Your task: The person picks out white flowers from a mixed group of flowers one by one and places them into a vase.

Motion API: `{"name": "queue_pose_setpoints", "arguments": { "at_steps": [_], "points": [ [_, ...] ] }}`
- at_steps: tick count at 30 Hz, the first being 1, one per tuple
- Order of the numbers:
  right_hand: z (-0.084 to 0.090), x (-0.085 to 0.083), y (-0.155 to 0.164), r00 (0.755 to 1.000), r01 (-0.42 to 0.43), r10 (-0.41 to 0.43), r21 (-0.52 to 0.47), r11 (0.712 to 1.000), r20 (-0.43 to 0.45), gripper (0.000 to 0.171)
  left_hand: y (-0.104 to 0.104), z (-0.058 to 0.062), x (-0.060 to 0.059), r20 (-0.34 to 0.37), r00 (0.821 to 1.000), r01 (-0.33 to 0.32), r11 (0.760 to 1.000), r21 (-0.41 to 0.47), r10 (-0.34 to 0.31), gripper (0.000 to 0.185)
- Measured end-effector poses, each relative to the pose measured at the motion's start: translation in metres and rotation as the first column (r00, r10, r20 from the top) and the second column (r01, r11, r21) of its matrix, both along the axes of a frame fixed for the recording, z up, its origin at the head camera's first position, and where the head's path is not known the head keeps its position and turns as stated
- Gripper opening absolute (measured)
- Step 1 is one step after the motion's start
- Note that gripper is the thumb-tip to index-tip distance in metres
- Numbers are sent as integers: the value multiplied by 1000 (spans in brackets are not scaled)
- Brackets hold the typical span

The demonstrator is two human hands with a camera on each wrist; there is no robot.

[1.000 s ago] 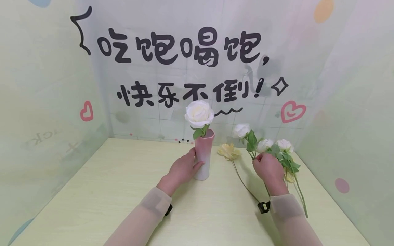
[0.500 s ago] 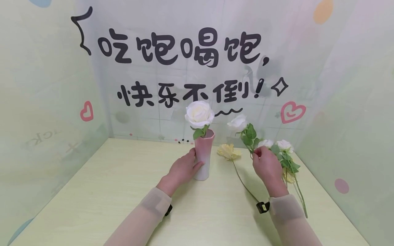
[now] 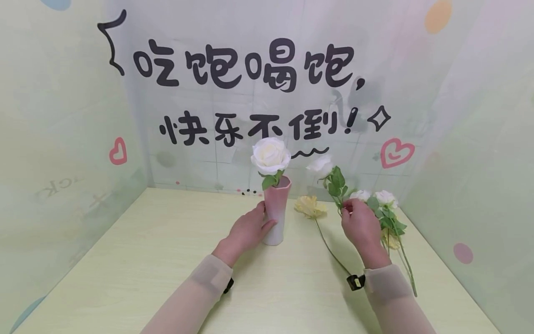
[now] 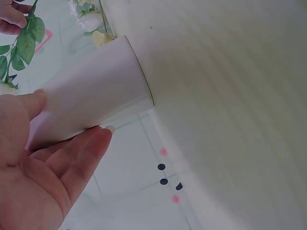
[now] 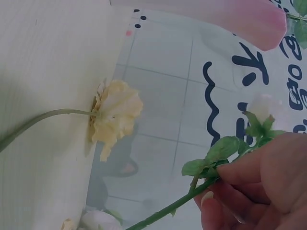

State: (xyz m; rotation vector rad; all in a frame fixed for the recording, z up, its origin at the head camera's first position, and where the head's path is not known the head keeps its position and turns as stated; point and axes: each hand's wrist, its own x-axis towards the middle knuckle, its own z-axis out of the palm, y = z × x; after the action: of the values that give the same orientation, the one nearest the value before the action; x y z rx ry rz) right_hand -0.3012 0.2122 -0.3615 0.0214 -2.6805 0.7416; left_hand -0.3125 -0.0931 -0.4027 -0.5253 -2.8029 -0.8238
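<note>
1. head view, left: pink-and-white vase (image 3: pixel 278 204), upright on the pale table (image 3: pixel 125 260), one white rose (image 3: pixel 270 156) in its mouth. left hand (image 3: pixel 246 229) grips its side, thumb in front.
2. head view, right: right hand (image 3: pixel 362 227) pinches the stem of a second rose (image 3: pixel 321 166), its white head raised between vase and hand, apart from the vase. yellow flower (image 3: pixel 310 207) lies nearby; loose white roses (image 3: pixel 385 198) lie beyond the right hand.
3. left wrist view: vase between thumb and fingers, base against the table; part of the right hand and some leaves at the corner.
4. right wrist view: thumb and fingers closed on the leafy stem; its lower end runs out of view.
5. step in hand, as judged: lifting the second rose while the vase is steadied. the next move seems to call for a firm pinch, a raised stem end lined up with the vase mouth, and a steady left grip.
</note>
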Motion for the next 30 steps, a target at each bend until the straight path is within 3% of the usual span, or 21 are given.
{"name": "queue_pose_setpoints", "arguments": {
  "at_steps": [14, 22, 30],
  "points": [
    [4, 4, -5, 996, -12, 6, -67, 998, -91, 25, 0, -1, 0, -3, 1000, 5, 1000, 10, -5, 63],
    [6, 7, -12, 979, -54, 34, -95, 994, -200, 25, 0, -2, 0, -24, 1000, 11, 1000, 9, -11, 62],
    [10, 8, -16, 968, -94, 62, -122, 988, -243, 22, -1, -3, -1, -39, 999, 15, 1000, -3, -15, 61]
  ]
}}
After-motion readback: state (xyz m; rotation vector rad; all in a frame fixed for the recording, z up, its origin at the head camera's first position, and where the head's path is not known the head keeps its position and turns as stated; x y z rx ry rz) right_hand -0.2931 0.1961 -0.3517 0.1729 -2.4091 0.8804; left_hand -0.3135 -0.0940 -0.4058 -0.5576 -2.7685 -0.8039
